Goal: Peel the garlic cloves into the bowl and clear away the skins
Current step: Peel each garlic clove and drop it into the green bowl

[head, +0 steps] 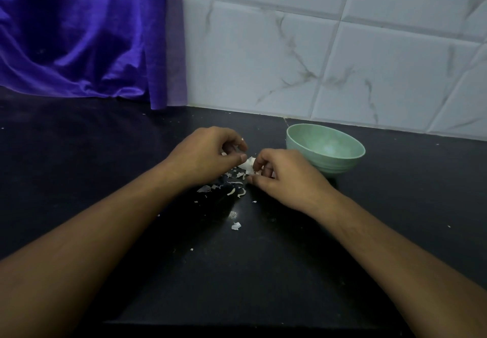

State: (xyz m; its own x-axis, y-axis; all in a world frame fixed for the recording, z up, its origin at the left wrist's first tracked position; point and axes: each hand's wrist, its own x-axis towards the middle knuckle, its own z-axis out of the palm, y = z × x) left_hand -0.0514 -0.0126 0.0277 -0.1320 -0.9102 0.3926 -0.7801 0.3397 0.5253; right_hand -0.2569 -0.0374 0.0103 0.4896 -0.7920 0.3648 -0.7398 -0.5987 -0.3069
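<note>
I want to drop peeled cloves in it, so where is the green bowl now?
In the head view the green bowl stands on the black counter, just right of the right hand and near the tiled wall.

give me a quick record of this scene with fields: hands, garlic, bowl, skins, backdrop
left hand: pinches the garlic clove
right hand: pinches the same clove from the other side
bowl: green, upright, right of both hands, contents unclear
skins: scattered on the black counter, under and in front of the hands
backdrop: purple curtain on the left, white tiled wall on the right
</note>
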